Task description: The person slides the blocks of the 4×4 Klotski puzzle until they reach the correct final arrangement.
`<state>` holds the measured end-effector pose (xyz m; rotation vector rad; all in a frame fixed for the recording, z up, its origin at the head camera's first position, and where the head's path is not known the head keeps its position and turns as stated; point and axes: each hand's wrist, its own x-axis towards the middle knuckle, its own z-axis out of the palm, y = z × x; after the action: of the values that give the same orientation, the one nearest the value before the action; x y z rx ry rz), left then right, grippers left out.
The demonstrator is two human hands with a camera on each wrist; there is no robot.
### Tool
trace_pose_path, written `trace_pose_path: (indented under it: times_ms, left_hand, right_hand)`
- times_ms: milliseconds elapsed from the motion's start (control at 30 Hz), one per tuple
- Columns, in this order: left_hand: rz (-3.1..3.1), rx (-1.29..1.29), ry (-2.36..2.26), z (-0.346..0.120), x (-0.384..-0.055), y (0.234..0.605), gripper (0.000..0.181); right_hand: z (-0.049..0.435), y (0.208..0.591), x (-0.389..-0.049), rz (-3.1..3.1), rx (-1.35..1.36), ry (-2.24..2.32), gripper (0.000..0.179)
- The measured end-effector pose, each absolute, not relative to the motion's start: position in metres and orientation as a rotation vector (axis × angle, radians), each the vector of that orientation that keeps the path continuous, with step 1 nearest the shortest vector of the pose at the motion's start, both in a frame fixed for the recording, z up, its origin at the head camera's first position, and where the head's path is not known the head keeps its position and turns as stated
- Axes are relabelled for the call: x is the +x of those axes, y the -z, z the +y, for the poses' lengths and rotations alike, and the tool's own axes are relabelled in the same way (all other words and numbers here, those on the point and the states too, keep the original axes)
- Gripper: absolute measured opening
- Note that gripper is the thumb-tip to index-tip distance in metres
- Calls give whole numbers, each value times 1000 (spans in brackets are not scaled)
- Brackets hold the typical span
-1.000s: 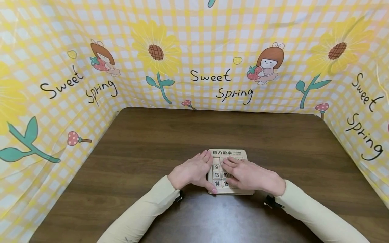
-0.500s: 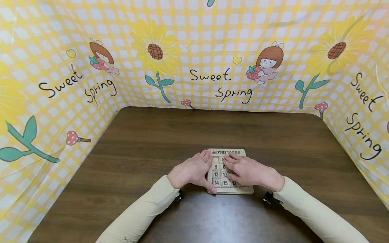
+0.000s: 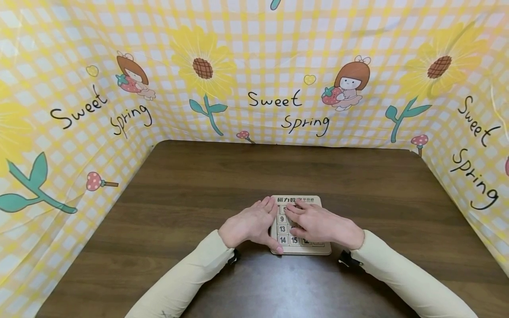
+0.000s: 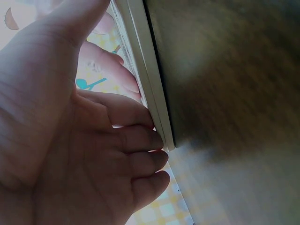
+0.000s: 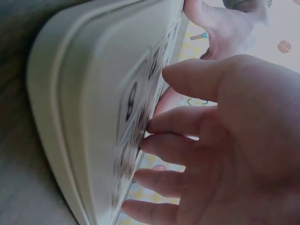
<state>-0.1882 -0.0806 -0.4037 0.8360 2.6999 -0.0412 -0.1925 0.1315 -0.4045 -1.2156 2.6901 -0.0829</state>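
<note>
A wooden sliding number puzzle lies flat on the table, with Chinese print along its far rim. My left hand rests along its left edge, thumb on the near left corner; the left wrist view has the fingertips right at the board's side. Over the tiles lies my right hand, fingers extended, fingertips at the upper rows. A tile marked 5 sits in the top left corner, beside those fingertips. Tiles 9, 13, 14 and 15 show too; the right hand hides several others. In the right wrist view a tile marked 8 is nearest.
The brown wooden table extends around the puzzle on all sides. A yellow and white checked cloth with flowers and "Sweet Spring" lettering hangs behind it and along both sides.
The tile marked 5 has slid left into the gap at the top left corner. My right hand has shifted slightly left with it. The left hand has kept its place on the edge.
</note>
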Motion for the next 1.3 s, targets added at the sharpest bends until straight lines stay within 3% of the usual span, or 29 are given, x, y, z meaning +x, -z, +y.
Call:
trace_pose_path:
  times_ms: [967,1300]
  left_hand:
    - [2692,845,37,-79,-186,402,126]
    - [2704,851,64,-79,-187,402,126]
  right_hand:
    - [138,406,-187,2737,-1332,68,55]
    - [168,401,-185,2774,-1151,95,58]
